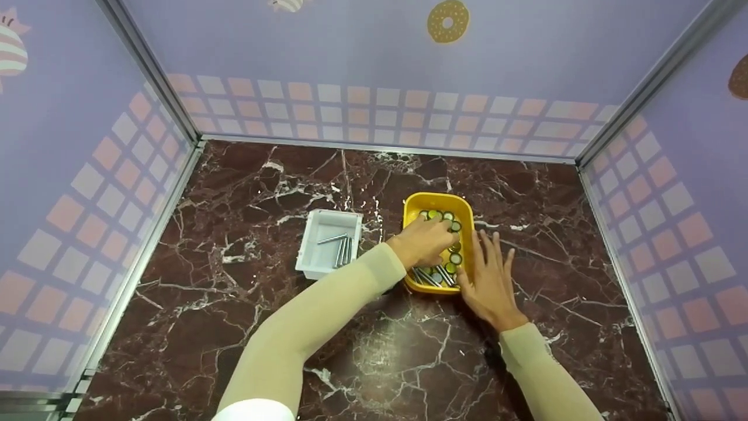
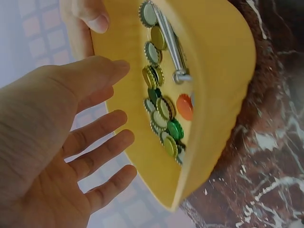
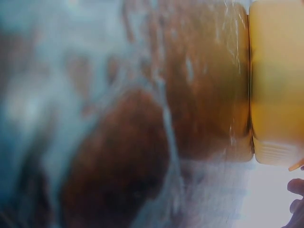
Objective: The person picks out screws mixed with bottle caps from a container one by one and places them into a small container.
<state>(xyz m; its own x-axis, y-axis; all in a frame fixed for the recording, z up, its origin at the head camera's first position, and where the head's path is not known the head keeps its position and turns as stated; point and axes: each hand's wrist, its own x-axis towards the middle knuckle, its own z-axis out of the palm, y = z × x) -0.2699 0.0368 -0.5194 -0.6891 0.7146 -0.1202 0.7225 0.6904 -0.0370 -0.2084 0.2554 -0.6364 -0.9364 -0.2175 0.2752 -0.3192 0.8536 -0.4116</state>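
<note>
Over the yellow bin (image 1: 435,200), my left hand (image 1: 425,240) reaches in above the bottle caps (image 1: 456,258). In the left wrist view the fingers of that left hand (image 2: 71,137) are spread and slightly bent, with nothing visible between them. Green, gold, silver and orange caps (image 2: 185,106) lie in the bin, beside metal rods (image 2: 168,42). My right hand (image 1: 491,286) rests along the bin's right wall, fingers extended, thumb at the rim near the front corner. The right wrist view shows the yellow bin's outer wall (image 3: 279,85) at its right side.
A white tray (image 1: 312,240) stands left of the yellow bin, holding several metal rods (image 1: 340,252). Both containers are on a dark red marbled surface (image 1: 374,345). Patterned lilac panels (image 1: 374,58) enclose the back and both sides.
</note>
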